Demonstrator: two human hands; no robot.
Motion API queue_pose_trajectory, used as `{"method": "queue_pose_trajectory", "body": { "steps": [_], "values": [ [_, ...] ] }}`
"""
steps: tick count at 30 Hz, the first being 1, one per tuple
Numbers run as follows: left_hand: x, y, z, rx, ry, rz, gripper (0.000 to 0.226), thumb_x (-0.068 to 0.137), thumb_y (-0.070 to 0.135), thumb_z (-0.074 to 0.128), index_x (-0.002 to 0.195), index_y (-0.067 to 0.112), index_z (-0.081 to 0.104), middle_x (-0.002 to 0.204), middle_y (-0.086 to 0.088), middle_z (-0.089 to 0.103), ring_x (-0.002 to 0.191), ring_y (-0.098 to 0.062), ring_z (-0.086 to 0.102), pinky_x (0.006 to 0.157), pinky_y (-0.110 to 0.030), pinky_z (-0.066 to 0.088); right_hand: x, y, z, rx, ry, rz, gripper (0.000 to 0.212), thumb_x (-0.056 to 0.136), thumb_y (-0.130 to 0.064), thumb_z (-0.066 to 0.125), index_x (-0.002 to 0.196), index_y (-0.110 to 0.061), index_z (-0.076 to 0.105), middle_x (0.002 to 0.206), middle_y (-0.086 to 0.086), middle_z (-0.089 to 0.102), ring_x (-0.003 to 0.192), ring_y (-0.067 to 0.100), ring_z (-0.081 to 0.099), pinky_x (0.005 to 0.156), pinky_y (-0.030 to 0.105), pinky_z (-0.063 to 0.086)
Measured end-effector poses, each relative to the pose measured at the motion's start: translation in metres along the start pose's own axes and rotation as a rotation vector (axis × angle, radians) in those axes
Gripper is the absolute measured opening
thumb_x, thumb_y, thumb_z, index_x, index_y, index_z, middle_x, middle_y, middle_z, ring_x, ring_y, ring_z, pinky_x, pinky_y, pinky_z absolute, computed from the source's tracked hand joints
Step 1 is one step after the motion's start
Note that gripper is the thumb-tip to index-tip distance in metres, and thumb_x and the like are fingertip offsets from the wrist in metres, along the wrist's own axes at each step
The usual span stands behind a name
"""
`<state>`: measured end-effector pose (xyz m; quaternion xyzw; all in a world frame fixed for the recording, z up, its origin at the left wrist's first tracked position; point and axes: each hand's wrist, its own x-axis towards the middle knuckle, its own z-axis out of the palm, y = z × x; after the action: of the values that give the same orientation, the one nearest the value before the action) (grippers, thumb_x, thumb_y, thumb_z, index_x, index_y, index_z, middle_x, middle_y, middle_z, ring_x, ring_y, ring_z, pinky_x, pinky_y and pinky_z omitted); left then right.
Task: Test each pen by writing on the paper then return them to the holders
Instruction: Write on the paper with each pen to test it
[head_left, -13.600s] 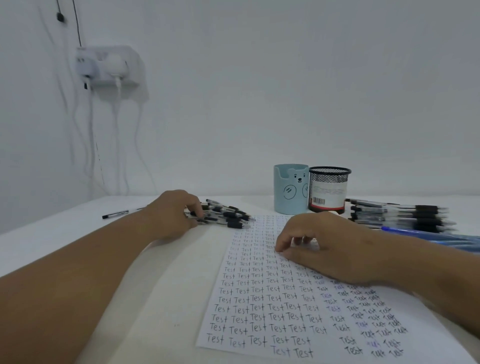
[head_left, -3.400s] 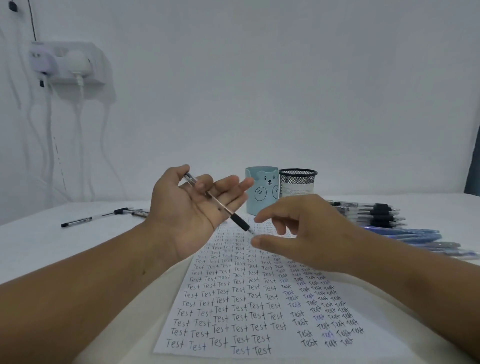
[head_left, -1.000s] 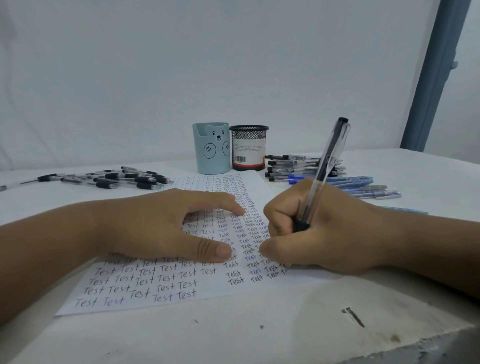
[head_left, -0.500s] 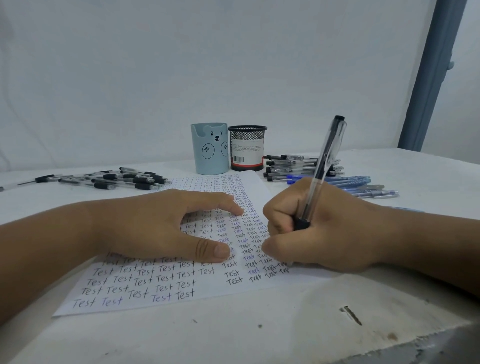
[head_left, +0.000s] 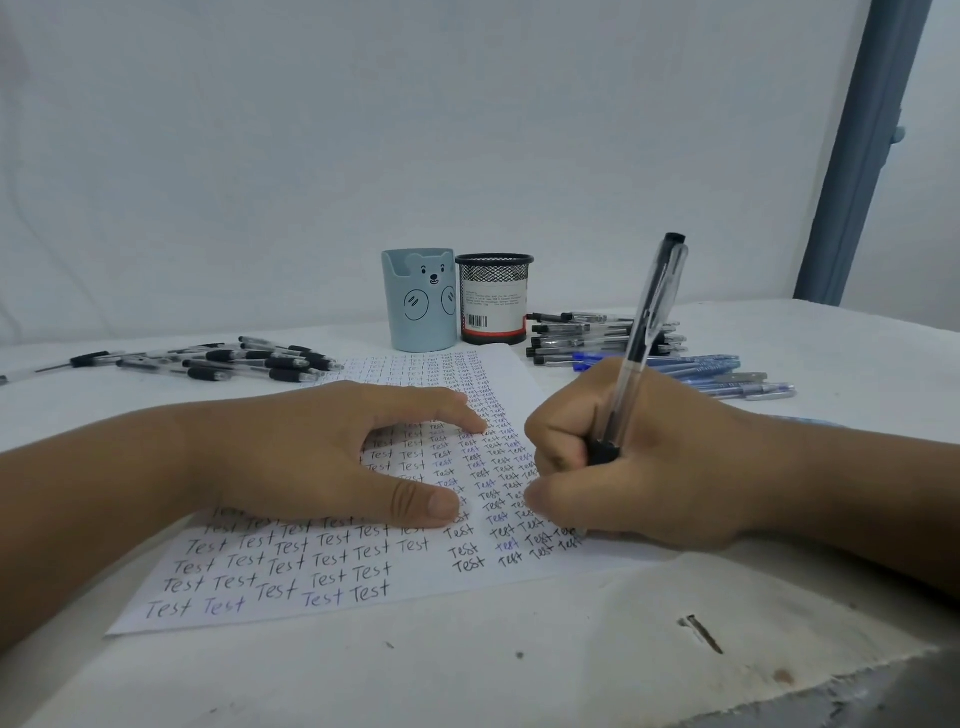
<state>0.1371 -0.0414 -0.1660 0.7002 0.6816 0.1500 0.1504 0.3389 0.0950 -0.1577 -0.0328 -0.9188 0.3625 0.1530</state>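
A white paper covered with rows of the word "Test" lies on the table in front of me. My right hand grips a clear pen with a black grip, its tip hidden under my fingers at the paper's right side. My left hand rests flat on the paper, fingers straight. A pale blue bear holder and a black mesh holder stand side by side behind the paper.
A pile of black pens lies at the back left. More black pens and several blue pens lie at the back right. The table's chipped front edge is at lower right. A grey-blue post rises behind.
Seconds ago my left hand passed a pen toward my right. Over the last second the right hand has shifted slightly while it holds the pen to the paper; the left hand stays flat.
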Motion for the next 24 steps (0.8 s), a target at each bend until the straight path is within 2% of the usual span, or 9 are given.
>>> {"method": "queue_pose_trajectory", "body": {
  "steps": [4,6,8,10,11,14,19,22,24],
  "values": [
    [0.004,-0.016,0.0,0.033,0.1,0.008,0.073,0.062,0.08,0.067,0.131,0.068,0.047,0.143,0.042,0.043,0.131,0.013,0.045,0.113,-0.035,0.037,0.0,0.003,0.0,-0.003,-0.002,-0.025,0.048,0.083,0.005,0.064,0.052,-0.019,0.037,0.049,0.004,0.036,0.047,0.015,0.032,0.05,0.027,0.03],
    [0.004,-0.018,-0.002,0.05,0.111,0.01,0.077,0.058,0.086,0.064,0.131,0.069,0.046,0.14,0.041,0.047,0.128,0.013,0.048,0.112,-0.035,0.041,0.001,0.005,0.0,0.051,0.025,-0.029,0.049,0.085,0.0,0.069,0.051,-0.019,0.038,0.05,0.012,0.037,0.044,0.015,0.037,0.048,0.027,0.032],
    [0.005,-0.017,-0.005,0.056,0.147,-0.009,0.088,0.049,0.1,0.056,0.13,0.07,0.046,0.138,0.041,0.048,0.126,0.013,0.049,0.111,-0.035,0.043,0.002,0.007,0.0,0.24,0.099,0.007,0.05,0.088,-0.034,0.074,0.051,-0.017,0.045,0.053,0.019,0.039,0.043,0.018,0.039,0.045,0.025,0.032],
    [0.004,-0.016,-0.012,0.034,0.095,-0.028,0.091,0.045,0.103,0.052,0.13,0.071,0.044,0.142,0.043,0.042,0.133,0.012,0.042,0.117,-0.037,0.037,0.006,0.004,-0.002,0.436,0.104,0.082,0.064,0.086,-0.07,0.052,0.055,-0.013,0.05,0.055,0.016,0.043,0.046,0.02,0.037,0.047,0.028,0.028],
    [0.003,-0.015,-0.016,0.012,0.045,-0.033,0.085,0.05,0.101,0.055,0.13,0.072,0.043,0.146,0.045,0.035,0.138,0.011,0.036,0.12,-0.038,0.031,0.011,0.003,-0.005,0.474,0.097,0.087,0.068,0.087,-0.071,0.044,0.057,-0.01,0.047,0.056,0.012,0.043,0.049,0.021,0.036,0.048,0.03,0.028],
    [-0.001,-0.012,-0.022,-0.077,0.018,-0.038,0.064,0.07,0.085,0.062,0.13,0.068,0.046,0.149,0.042,0.034,0.142,0.007,0.032,0.123,-0.037,0.026,0.029,-0.006,-0.014,0.369,0.174,0.051,0.052,0.092,-0.057,0.043,0.066,-0.012,0.038,0.062,0.005,0.034,0.056,0.02,0.037,0.054,0.023,0.038],
    [0.003,-0.028,-0.024,-0.069,0.313,-0.106,0.047,0.074,0.076,0.066,0.117,0.06,0.061,0.128,0.032,0.06,0.124,0.006,0.053,0.112,-0.036,0.044,0.072,-0.009,-0.024,0.281,0.42,-0.008,0.036,0.094,-0.052,0.047,0.088,-0.016,0.047,0.053,0.001,0.039,0.043,0.012,0.03,0.041,0.023,0.028],
    [0.001,-0.036,-0.029,0.021,0.388,-0.154,0.044,0.074,0.075,0.063,0.111,0.051,0.068,0.118,0.037,0.062,0.116,0.012,0.052,0.107,-0.03,0.045,0.096,0.0,-0.026,-0.163,0.458,-0.029,0.023,0.103,-0.037,0.052,0.089,-0.019,0.058,0.059,0.001,0.059,0.045,0.01,0.046,0.047,0.027,0.039],
    [0.0,-0.04,-0.03,0.072,0.384,-0.178,0.043,0.078,0.072,0.061,0.111,0.045,0.068,0.115,0.034,0.062,0.113,0.015,0.05,0.105,-0.027,0.044,0.102,0.01,-0.02,-0.423,0.394,-0.002,0.02,0.103,-0.033,0.051,0.093,-0.02,0.061,0.078,0.0,0.066,0.064,0.014,0.056,0.063,0.036,0.05]
  ]
}}
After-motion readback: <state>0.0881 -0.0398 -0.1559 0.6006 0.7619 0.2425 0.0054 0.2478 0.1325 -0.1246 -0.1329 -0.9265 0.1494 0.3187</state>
